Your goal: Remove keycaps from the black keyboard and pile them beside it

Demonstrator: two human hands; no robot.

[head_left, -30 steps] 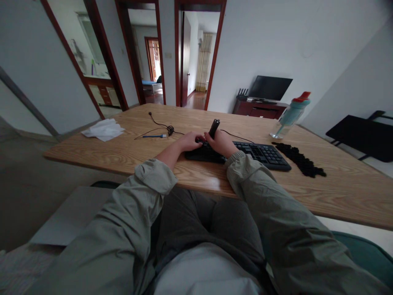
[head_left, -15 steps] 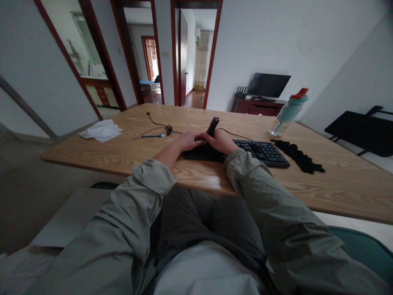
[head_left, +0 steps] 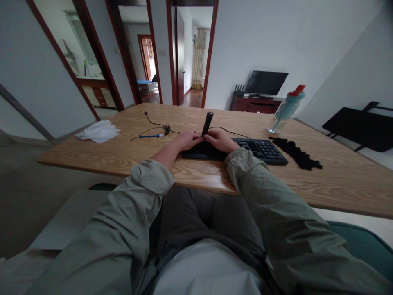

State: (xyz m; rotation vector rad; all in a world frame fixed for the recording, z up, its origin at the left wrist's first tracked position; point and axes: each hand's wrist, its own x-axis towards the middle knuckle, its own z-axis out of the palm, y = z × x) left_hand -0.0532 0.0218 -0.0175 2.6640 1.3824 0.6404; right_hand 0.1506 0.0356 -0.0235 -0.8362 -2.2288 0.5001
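A black keyboard [head_left: 258, 149] lies on the wooden table [head_left: 123, 153] in front of me. My right hand [head_left: 220, 141] rests on its left part and is closed around a slim black tool [head_left: 207, 122] that stands nearly upright above the keys. My left hand [head_left: 186, 140] lies beside it on the keyboard's left end, fingers curled down onto the keys; what they grip, if anything, is hidden. A pile of loose black keycaps [head_left: 296, 153] lies to the right of the keyboard.
A teal water bottle [head_left: 285, 110] with a red lid stands at the back right. White tissue [head_left: 97, 131] lies at the left edge, a blue pen [head_left: 150, 135] and a coiled black cable [head_left: 164, 128] behind my hands. A black chair [head_left: 359, 129] stands at the right.
The black tool has tipped from a rightward lean to nearly upright in my right hand. Both hands stay on the keyboard's left part. The camera has shifted slightly.
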